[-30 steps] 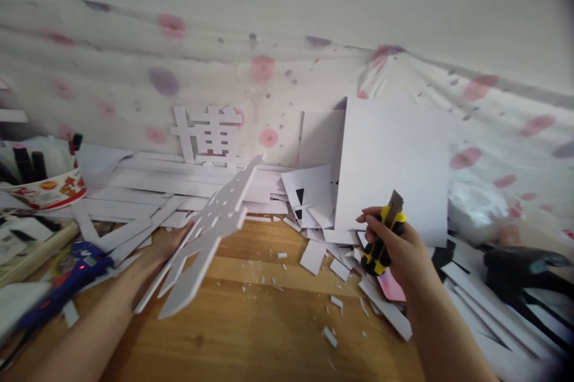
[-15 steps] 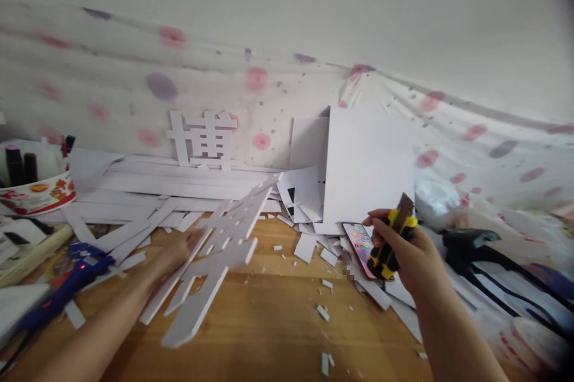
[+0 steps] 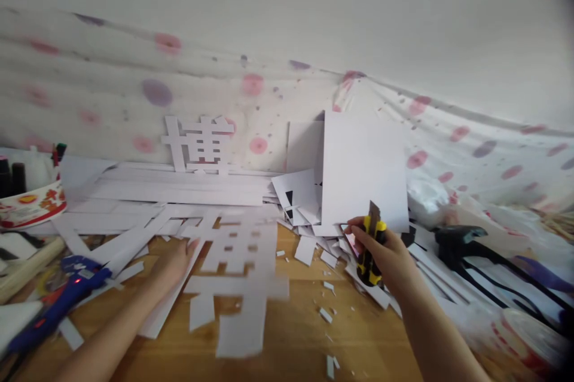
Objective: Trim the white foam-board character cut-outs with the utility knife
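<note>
My left hand (image 3: 173,268) grips the left edge of a white foam board cutout (image 3: 242,328) shaped like a Chinese character, with slots and small square holes. Its broad face is turned toward me, slightly blurred, above the wooden table (image 3: 305,325). In my right hand (image 3: 392,256) is a yellow and black utility knife (image 3: 368,268), its blade pointing up and away from the board. Behind that hand, a phone (image 3: 351,240) lies mostly covered from sight. White offcuts (image 3: 325,314) are scattered between the two hands.
A similar cutout (image 3: 177,143) leans against the spotted curtain. A large white board (image 3: 365,170) stands upright at the back. Left are a blue glue gun (image 3: 67,298) and a tub (image 3: 36,202) of markers; right, a black-handled tool (image 3: 461,244) and a plastic cup (image 3: 529,334).
The cutout has turned from nearly edge-on to face me, swinging right and flatter in my left hand. My right hand has moved slightly left with the knife, covering more of the phone.
</note>
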A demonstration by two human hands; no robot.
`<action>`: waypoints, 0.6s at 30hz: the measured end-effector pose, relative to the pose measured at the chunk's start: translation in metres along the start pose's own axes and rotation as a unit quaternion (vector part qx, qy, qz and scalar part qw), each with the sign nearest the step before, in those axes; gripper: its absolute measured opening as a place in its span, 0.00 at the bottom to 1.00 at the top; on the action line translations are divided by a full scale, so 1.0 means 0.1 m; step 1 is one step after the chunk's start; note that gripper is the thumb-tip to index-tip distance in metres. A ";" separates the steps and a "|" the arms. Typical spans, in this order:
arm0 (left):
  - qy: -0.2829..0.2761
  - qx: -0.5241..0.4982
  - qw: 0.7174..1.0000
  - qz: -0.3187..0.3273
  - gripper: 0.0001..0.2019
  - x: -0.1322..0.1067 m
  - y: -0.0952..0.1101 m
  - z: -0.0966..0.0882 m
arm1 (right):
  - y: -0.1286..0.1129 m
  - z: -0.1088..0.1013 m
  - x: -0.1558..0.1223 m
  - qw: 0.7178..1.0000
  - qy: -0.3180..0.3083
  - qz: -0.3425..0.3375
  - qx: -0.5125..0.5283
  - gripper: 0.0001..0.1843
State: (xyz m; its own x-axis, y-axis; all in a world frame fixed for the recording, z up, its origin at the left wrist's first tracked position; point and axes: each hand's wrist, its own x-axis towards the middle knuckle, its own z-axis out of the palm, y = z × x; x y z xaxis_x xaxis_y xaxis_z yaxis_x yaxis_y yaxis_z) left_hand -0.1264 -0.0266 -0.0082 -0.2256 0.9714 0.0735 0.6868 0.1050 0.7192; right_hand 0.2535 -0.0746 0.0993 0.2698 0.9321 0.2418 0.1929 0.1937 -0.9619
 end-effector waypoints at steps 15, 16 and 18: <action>0.056 0.115 0.991 -0.050 0.19 0.03 -0.10 -0.06 | 0.81 0.32 0.39 0.948 -0.090 0.018 -0.305 0.09; 0.065 0.110 0.991 -0.050 0.19 0.05 -0.12 -0.11 | 0.88 0.37 0.40 0.937 -0.099 0.027 -0.334 0.08; 0.089 0.099 0.989 -0.061 0.19 0.07 -0.16 -0.24 | 1.00 0.47 0.40 0.916 -0.118 0.034 -0.382 0.08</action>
State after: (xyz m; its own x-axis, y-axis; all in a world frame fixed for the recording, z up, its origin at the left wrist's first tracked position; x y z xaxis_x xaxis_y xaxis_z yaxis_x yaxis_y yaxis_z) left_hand -0.1556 -0.0266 -0.0020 -0.4208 0.8981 0.1276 0.7645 0.2754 0.5828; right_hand 0.2393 -0.0038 0.0066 0.1114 0.9917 0.0639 0.8120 -0.0538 -0.5812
